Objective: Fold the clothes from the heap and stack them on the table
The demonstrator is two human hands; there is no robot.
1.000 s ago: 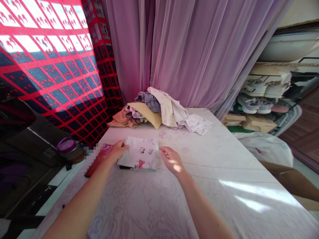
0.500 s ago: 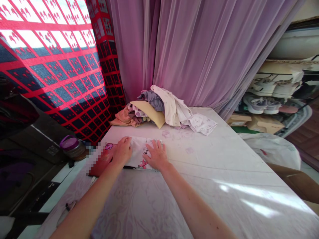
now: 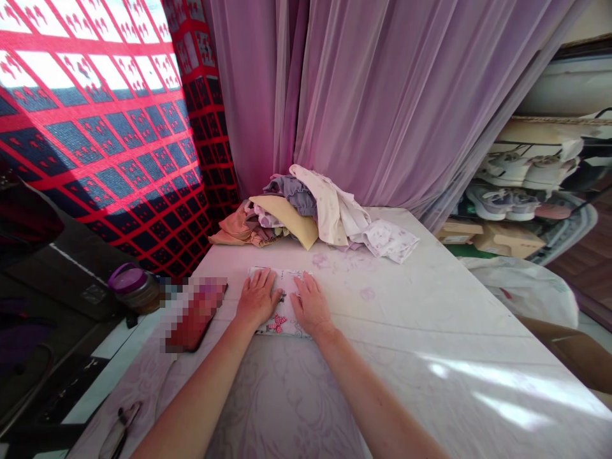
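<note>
A small folded white garment [image 3: 287, 306] with a printed figure and a red checked bow lies flat on the table in front of me. My left hand [image 3: 259, 296] rests palm down on its left part, fingers stretched out. On its right part my right hand [image 3: 310, 305] lies flat too, fingers extended. Both hands press on the cloth without gripping it, and they cover much of the print. Left of the garment a red phone [image 3: 196, 322], partly blurred out, lies on the table.
At the table's [image 3: 406, 306] far end is a heap of clothes [image 3: 306, 210] against purple curtains [image 3: 382, 95]. Glasses [image 3: 122, 427] lie at the near left. A lidded jar [image 3: 131, 287] stands beyond the left edge. Shelves on the right hold shoes [image 3: 502, 201].
The garment's left side is folded inward, so it is narrower and no longer reaches the phone. My left hand moved right from its left edge and flattened onto it.
</note>
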